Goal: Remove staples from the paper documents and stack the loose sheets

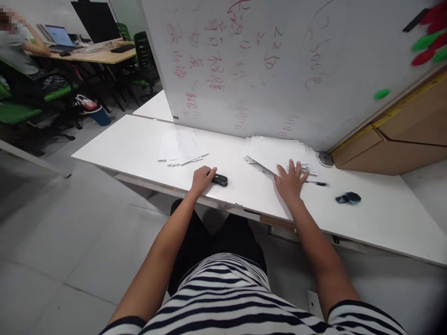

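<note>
Seeing left hand (202, 179) curled on stapler (220, 180) in front of whiteboard (279, 70) | right hand (289, 182) spread wide, flat on paper stack (275, 152) at whiteboard foot | I judge: sheet pick-up; needs careful pinch.

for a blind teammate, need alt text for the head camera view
A person in a striped shirt reaches over a long white table: the left hand is closed on a small black stapler, the right hand lies spread on a loose pile of white paper sheets. A whiteboard with red writing stands behind.
</note>
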The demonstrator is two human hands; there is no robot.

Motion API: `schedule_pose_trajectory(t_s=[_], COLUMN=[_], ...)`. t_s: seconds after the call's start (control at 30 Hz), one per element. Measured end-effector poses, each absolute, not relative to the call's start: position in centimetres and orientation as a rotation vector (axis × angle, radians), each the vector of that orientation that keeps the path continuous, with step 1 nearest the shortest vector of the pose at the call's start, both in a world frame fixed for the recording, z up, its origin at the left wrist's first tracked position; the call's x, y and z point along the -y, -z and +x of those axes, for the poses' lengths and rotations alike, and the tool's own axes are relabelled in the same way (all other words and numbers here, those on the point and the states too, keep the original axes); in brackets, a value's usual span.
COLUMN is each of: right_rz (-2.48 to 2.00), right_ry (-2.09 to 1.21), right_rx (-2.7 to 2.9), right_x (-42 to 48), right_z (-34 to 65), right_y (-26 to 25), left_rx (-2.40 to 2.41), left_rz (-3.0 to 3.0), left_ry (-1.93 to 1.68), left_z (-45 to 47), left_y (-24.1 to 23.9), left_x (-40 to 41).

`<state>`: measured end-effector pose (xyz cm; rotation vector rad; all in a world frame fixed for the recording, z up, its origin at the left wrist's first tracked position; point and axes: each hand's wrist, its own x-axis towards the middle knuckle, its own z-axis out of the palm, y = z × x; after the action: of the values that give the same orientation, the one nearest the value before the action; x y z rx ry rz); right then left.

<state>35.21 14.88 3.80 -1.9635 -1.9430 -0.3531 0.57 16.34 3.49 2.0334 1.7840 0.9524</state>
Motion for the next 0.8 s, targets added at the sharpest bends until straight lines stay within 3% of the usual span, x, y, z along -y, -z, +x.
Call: schedule_pose_trajectory(t_s=[0.17,0.37,0.6,0.8], right_rz=[-1.944,-2.269,-2.092,-2.027], right_ry=[0.401,0.181,0.298,0.153], right_rx=[2.014,1.974,2.084,2.145], right_x=[-18.5,-23.1,-20.1,-19.6], right_z=[37.3,39.5,37.1,36.7], right_y=[-5.6,-6.4,-4.6,-4.6], left_rx=[-1.778,-1.816,-1.822,-1.816], left_rz=[2.041,2.025,1.979,1.990], left_ry=[-0.951,-0.921,-0.941,-0.948], left_z=[0.6,0.6,0.7,0.7], left_y=[-3.5,-3.6,-3.6,-3.9], left_x=[-16.4,-16.4,-16.2,-16.1])
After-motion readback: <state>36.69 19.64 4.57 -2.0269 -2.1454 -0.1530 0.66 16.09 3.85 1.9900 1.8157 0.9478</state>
